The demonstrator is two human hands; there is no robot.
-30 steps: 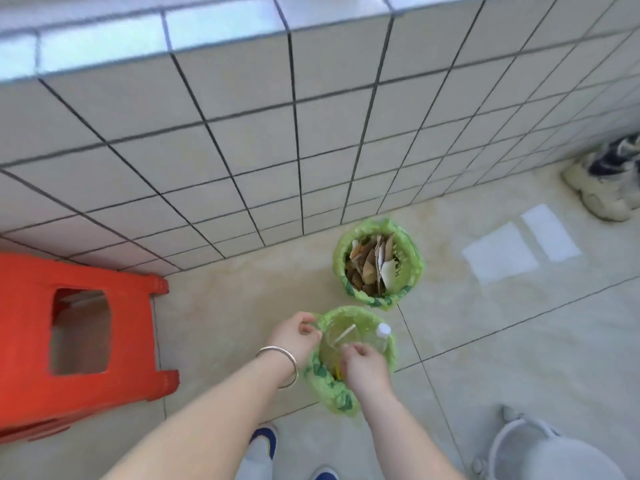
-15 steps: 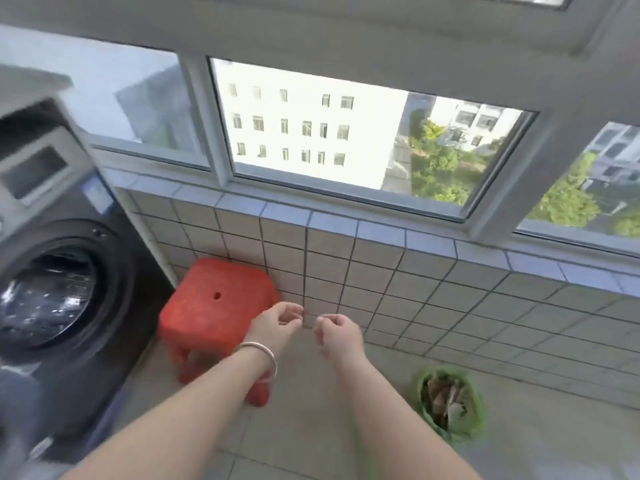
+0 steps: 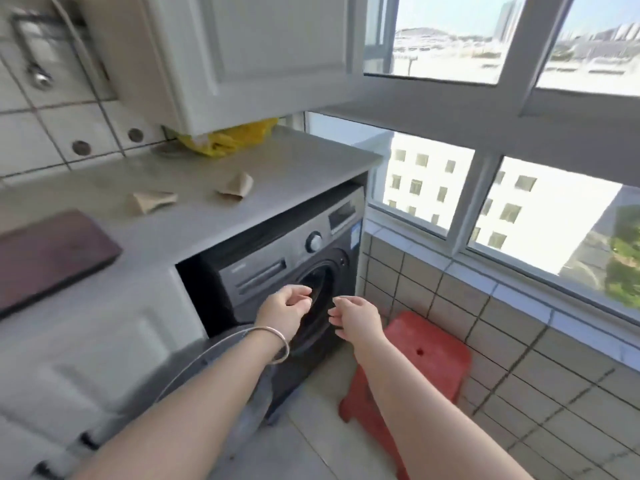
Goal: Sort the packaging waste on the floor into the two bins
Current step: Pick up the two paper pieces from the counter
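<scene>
Two bare forearms are reaching forward from the bottom edge of the view; the left hand, with a silver bangle sitting on its wrist, is hovering in front of the washing machine, its fingers loosely curled and grasping nothing that can be made out; the right hand is hanging just beside it, apart from it, fingers relaxed and half bent, likewise holding nothing; both hands are touching no object. Below the right forearm a red plastic stool is standing on the floor, close against the tiled low wall under the window; the washing machine's round door is standing open toward the camera beneath the left forearm. Above the machine a grey countertop is carrying things; two crumpled brown paper scraps are lying near its front edge, apart from each other, the second scrap nearer the middle; a dark reddish board is resting at the left front edge; a yellow bag is sitting at the back edge, partly tucked under the white wall cupboard. Neither bin is showing in this view.
</scene>
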